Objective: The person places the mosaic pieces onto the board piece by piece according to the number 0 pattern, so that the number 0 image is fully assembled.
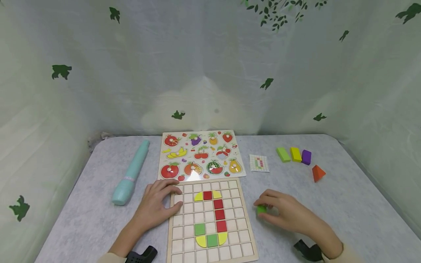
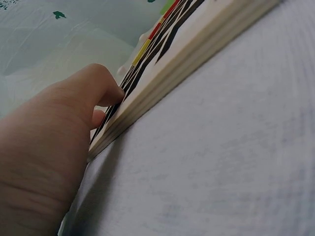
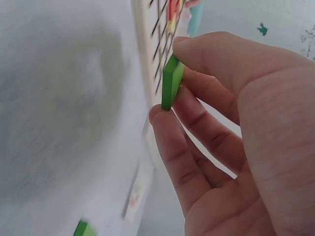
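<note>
A wooden grid board [image 1: 177, 232] lies flat, with red, yellow and green tiles set in some of its squares. My left hand [image 1: 157, 204] rests across its upper left edge, the thumb and fingertips touching the board; the fingers are spread and loosely bent. Right of the board, my right hand [image 1: 287, 212] pinches a green tile [image 3: 170, 81] between thumb and fingertips. The right wrist view shows that tile as a thin flat piece. A small pattern card [image 1: 259, 163] with a coloured grid lies beyond the right hand.
Behind the grid board lies a fruit puzzle board [image 1: 210, 175]. At the right are a green block [image 1: 283, 154], a yellow block [image 1: 295, 154], a purple block [image 1: 306, 157] and an orange triangular piece [image 1: 318, 173]. A turquoise folded umbrella-like object [image 1: 131, 175] lies left.
</note>
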Demonstrator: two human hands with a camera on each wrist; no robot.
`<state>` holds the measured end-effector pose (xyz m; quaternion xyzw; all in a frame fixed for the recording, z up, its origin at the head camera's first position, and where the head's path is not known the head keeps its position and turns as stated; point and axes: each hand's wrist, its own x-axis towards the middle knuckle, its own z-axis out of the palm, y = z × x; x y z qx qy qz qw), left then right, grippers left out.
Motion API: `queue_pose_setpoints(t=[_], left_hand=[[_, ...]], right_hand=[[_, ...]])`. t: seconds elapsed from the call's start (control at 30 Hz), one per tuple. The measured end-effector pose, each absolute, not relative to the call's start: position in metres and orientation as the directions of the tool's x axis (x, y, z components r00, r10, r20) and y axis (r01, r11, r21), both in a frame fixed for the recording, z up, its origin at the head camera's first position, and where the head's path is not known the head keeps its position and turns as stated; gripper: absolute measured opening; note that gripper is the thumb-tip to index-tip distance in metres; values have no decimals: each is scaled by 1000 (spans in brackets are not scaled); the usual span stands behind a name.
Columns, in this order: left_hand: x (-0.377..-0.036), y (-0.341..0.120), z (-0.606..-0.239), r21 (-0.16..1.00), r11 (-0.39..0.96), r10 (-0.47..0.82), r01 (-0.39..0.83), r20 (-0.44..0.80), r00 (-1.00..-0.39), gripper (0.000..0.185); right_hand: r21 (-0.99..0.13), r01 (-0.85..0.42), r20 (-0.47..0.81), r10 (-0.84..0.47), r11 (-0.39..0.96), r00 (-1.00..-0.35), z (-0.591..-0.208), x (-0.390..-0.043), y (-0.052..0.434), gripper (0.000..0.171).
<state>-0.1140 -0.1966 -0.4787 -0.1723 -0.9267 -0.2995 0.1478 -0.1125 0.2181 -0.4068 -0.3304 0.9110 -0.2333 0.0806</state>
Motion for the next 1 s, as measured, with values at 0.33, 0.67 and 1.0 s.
queue_pose_setpoints(t=[0.33, 0.67, 1.0], left_hand=[[-114, -197, -479, 500, 765, 230, 405, 375, -898, 27], [-114, -197, -477, 499, 759, 238, 418, 385, -892, 27], [-114, -196, -478, 488, 773, 237, 407, 373, -897, 28]], right_hand=[[-521, -619, 64, -697, 587, -715, -407, -125, 186, 23], [-552, -645, 62, -746, 528, -663, -410, -134, 147, 24], [-560, -685, 67, -798, 467, -599, -418, -134, 103, 22]])
